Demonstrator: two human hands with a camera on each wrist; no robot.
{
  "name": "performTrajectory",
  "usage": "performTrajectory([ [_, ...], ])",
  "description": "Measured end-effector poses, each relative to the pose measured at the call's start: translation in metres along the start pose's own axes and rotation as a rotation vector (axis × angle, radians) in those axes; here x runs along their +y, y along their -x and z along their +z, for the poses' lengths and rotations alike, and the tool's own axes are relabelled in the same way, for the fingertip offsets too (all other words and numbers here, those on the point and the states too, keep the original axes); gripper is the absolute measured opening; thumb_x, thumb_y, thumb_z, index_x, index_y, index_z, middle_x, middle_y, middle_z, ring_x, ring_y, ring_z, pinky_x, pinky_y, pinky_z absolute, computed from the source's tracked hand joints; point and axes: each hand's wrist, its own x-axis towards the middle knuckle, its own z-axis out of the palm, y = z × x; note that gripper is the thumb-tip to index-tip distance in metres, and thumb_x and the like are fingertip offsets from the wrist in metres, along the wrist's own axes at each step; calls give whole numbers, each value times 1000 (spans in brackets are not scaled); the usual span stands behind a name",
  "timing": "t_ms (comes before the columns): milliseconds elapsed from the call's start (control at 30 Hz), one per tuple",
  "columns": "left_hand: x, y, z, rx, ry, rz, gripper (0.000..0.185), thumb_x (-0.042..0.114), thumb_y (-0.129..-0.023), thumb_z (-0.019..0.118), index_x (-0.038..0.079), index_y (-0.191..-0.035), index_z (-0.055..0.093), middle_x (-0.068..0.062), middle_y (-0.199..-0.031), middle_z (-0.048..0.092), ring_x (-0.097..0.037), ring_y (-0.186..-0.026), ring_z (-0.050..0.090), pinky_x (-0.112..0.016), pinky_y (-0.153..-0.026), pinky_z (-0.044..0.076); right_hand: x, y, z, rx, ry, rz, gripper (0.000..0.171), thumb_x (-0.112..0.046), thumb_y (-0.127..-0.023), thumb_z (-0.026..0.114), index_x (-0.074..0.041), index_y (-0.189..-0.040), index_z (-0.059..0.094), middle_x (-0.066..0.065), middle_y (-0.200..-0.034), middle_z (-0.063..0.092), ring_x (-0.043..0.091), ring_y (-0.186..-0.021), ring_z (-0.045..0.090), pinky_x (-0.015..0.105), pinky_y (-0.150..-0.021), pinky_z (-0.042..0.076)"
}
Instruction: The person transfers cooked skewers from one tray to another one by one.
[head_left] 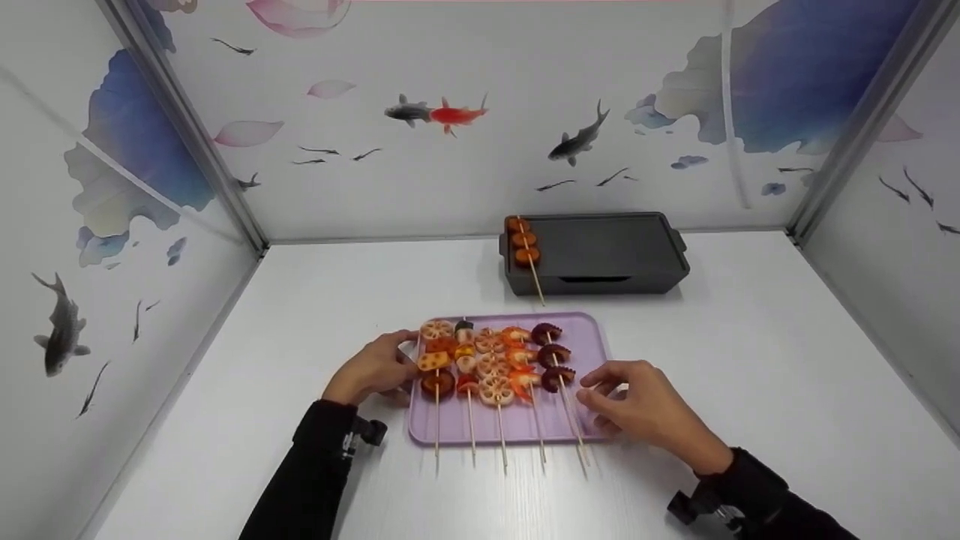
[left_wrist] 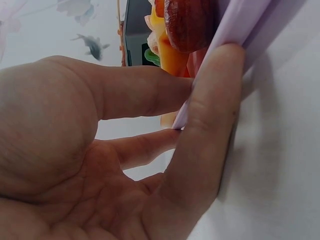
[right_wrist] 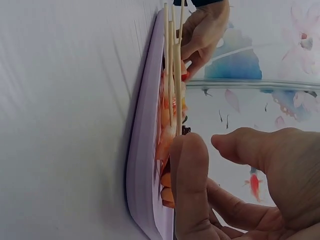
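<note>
A purple tray [head_left: 589,330] holds several food skewers, their sticks pointing toward me past its near rim. My left hand [head_left: 379,365] grips the tray's left edge; in the left wrist view, fingers lie on both sides of the tray rim [left_wrist: 245,20]. Leftmost is a skewer with a lotus slice, a yellow holed piece [head_left: 433,361] and a brown round slice. Lotus-slice [head_left: 495,390], shrimp [head_left: 519,358] and octopus [head_left: 553,355] skewers lie farther right. Beside the octopus skewer, my right hand [head_left: 637,405] hovers by the tray's right edge, thumb and forefinger apart, holding nothing.
Behind the tray stands a dark grey grill [head_left: 600,247]. A skewer of orange-brown round slices [head_left: 525,240] lies along its left side, the stick overhanging the front. Walls printed with fish and petals enclose the white table [head_left: 360,292] at the back and sides.
</note>
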Motion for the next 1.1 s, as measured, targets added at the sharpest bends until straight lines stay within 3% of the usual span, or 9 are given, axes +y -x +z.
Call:
performTrajectory([
  [367,0,0,1,1,-22,23,77,9,-106,75,10,-178,47,-16,-118,75,-23,-90,79,-31,-69,67,-4,-16,-16,36,-9,-15,45,-25,-108,86,7,-138,76,17,-110,82,30,-83,85,34,-71,72],
  [667,0,2,1,6,-9,26,77,7,-106,73,9,-178,47,-16,-117,75,-22,-88,78,-30,-68,67,-18,-48,-31,85,43,-18,47,-30,-108,87,3,-140,77,18,-117,83,34,-93,85,36,-77,74],
  [1100,-1,3,1,18,-19,31,76,6,-105,72,9,-177,48,-15,-117,76,-22,-86,77,-31,-68,66,-30,-92,-42,88,-1,1,54,-31,-109,85,5,-148,72,26,-131,75,40,-106,87,47,-93,75],
])
